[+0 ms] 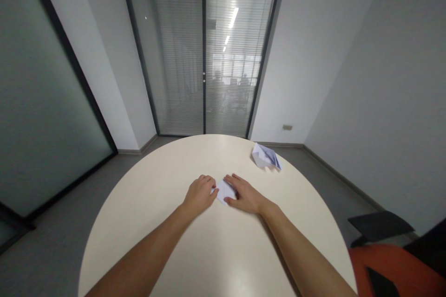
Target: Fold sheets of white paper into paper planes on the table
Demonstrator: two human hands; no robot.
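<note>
A small folded piece of white paper [225,191] lies on the pale round table [216,250], between my two hands. My left hand [201,193] has its fingers curled in, with thumb and fingertips closed on the paper's left corner. On the other side, my right hand [242,193] rests over the paper's right part, thumb apart from the stretched fingers, fingertips on its upper edge. Part of the paper is hidden under that hand.
A crumpled-looking folded paper shape [265,157] stands near the table's far right edge. An orange chair [393,267] with a black armrest is at the lower right. Beyond the table are glass doors with blinds [181,55].
</note>
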